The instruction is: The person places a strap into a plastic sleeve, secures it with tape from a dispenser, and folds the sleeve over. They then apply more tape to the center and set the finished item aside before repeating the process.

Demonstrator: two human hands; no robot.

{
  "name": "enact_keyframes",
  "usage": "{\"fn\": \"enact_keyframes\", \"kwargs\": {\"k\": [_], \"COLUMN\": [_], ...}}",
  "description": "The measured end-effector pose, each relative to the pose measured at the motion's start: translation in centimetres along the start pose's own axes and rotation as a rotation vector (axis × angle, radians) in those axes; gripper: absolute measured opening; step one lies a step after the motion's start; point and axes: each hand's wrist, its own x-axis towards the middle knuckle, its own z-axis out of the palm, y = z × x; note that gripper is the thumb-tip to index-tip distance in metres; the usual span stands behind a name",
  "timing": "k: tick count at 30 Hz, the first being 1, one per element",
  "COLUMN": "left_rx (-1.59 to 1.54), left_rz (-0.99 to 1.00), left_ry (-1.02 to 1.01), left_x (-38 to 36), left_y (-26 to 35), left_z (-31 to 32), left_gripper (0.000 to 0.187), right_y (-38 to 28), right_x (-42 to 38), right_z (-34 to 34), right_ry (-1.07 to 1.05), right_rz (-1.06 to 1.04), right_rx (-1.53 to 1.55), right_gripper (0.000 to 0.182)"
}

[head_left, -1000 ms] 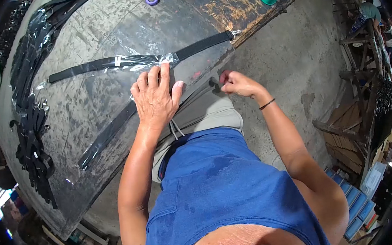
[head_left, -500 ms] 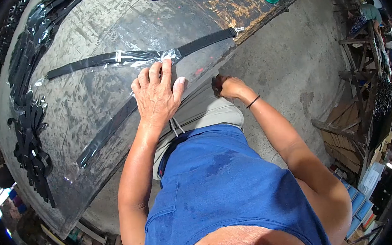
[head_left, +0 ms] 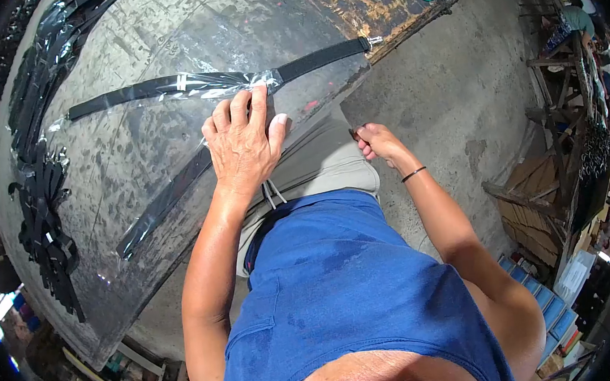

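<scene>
Worktable (head_left: 134, 144): clear sleeve (head_left: 154, 207) holds strap (head_left: 174, 191).

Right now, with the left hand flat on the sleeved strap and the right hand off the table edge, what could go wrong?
1. The left hand pins only the upper end of the black strap in its clear plastic sleeve; the lower end lies free and may skew.
2. The right hand is closed beyond the table edge, its contents unclear; a pull from there could drag the sleeve off the worn grey tabletop.
3. The second sleeved black strap lies at the fingertips and could get nudged.
</scene>
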Motion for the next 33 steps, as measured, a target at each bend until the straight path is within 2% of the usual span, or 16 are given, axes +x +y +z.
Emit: {"fn": "enact_keyframes", "kwargs": {"k": [4, 7, 9, 13, 15, 17, 21, 23, 25, 28, 32, 33], "left_rx": [0.011, 0.010, 0.017, 0.027, 0.025, 0.022, 0.009, 0.004, 0.009, 0.004, -0.006, -0.004], "left_rz": [-0.004, -0.015, -0.011, -0.001, 0.012, 0.011, 0.014, 0.000, -0.004, -0.007, -0.013, -0.019], "left_ry": [-0.009, -0.022, -0.019, 0.008, 0.002, -0.002, 0.002, -0.009, -0.004, -0.023, -0.018, -0.014], "left_x": [0.0, 0.0, 0.0, -0.1, 0.0, 0.1, 0.0, 0.0, 0.0, 0.0, 0.0, 0.0], "left_y": [0.1, 0.2, 0.2, 0.1, 0.1, 0.1, 0.0, 0.1, 0.2, 0.2, 0.1, 0.1], "left_z": [-0.1, -0.1, -0.1, 0.0, -0.1, -0.3, -0.1, -0.2, -0.3, -0.5, -0.2, -0.2], "left_gripper": [0.053, 0.053, 0.053, 0.055, 0.057, 0.057, 0.058, 0.059, 0.060, 0.060, 0.060, 0.060], "right_y": [-0.4, -0.8, -0.3, 0.1, -0.6, -2.2, -10.2, -14.2, -17.6, -20.3, -22.0, -22.4], "right_x": [-1.3, -1.5, -1.2, -0.7, -1.2, -2.4, -7.5, -8.7, -7.7, -5.1, -3.0, -2.9], "right_z": [0.3, 0.9, 1.4, 1.6, 1.4, 0.3, -0.8, -0.5, 1.2, 4.1, 6.1, 6.2], "right_ry": [0.013, 0.018, 0.028, 0.024, 0.115, 0.184, 0.252, 0.225, 0.251, 0.089, 0.022, 0.018], "right_rz": [0.012, -0.005, -0.130, -0.205, -0.297, -0.434, -0.936, -0.972, -1.165, -1.114, -1.187, -1.191], "right_rx": [0.069, -0.013, -0.034, -0.072, -0.201, -0.346, -0.281, -0.163, -0.178, -0.238, -0.587, -0.590], "right_gripper": [0.037, 0.034, 0.027, 0.021, 0.017, 0.015, 0.010, 0.009, 0.010, 0.018, 0.031, 0.031]}}
